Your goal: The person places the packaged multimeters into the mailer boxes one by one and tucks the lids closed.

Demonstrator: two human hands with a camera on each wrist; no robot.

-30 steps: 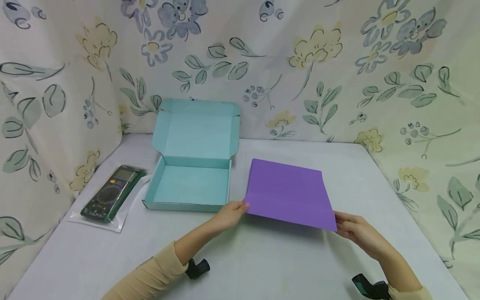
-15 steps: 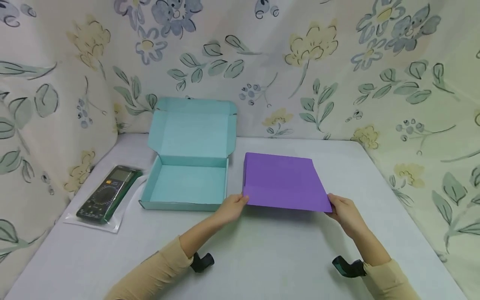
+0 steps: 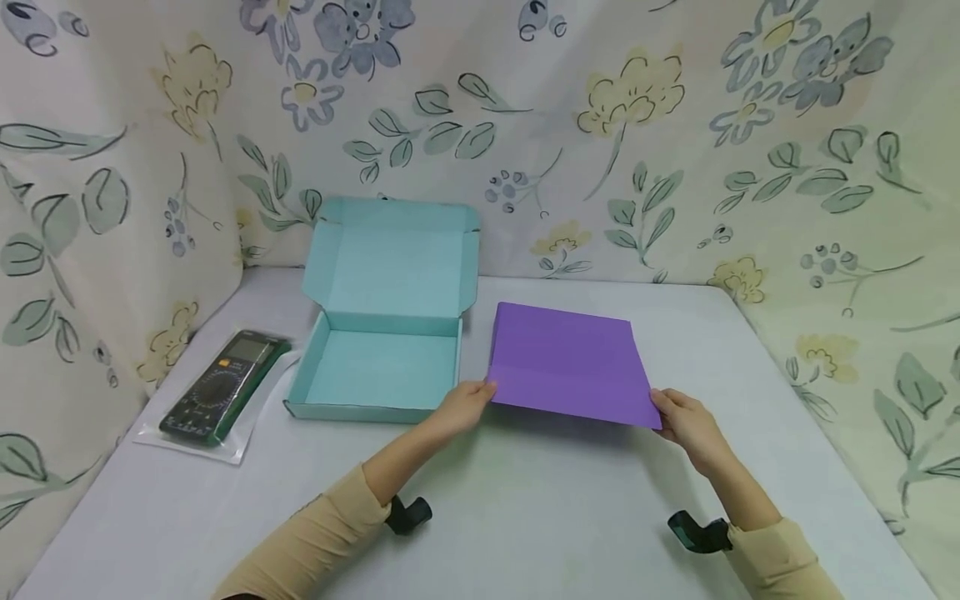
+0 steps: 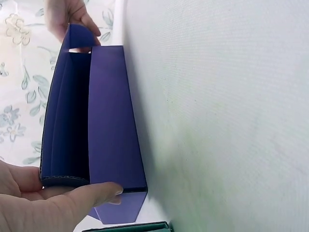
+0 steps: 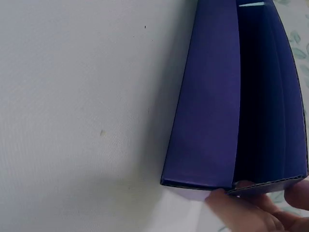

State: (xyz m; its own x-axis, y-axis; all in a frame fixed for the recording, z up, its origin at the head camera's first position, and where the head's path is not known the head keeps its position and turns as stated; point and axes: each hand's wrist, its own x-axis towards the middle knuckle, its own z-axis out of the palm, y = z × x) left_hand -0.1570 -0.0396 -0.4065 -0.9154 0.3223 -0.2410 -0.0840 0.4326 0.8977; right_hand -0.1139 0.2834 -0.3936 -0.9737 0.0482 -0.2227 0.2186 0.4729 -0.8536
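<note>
A purple cardboard box point(image 3: 566, 362) sits right of the middle of the table, its lid raised a little at the front. My left hand point(image 3: 459, 412) grips the near left corner; in the left wrist view its thumb point(image 4: 104, 192) lies against the front wall and the fingers reach the lid's edge. At the near right corner my right hand point(image 3: 693, 425) pinches the lid's side flap. Both wrist views show a dark gap between the lid and the front wall point(image 5: 212, 96); what is inside is hidden in shadow.
Left of the purple box stands a turquoise cardboard box point(image 3: 378, 367), its lid upright and no contents visible inside. Farther left lies a multimeter point(image 3: 225, 385) in a clear plastic bag point(image 3: 238, 450). A floral curtain point(image 3: 555, 150) hangs around the white table point(image 3: 540, 517).
The purple box has shifted slightly away from me. My right hand has moved back and left with the lid's near right corner; my left hand keeps its grip.
</note>
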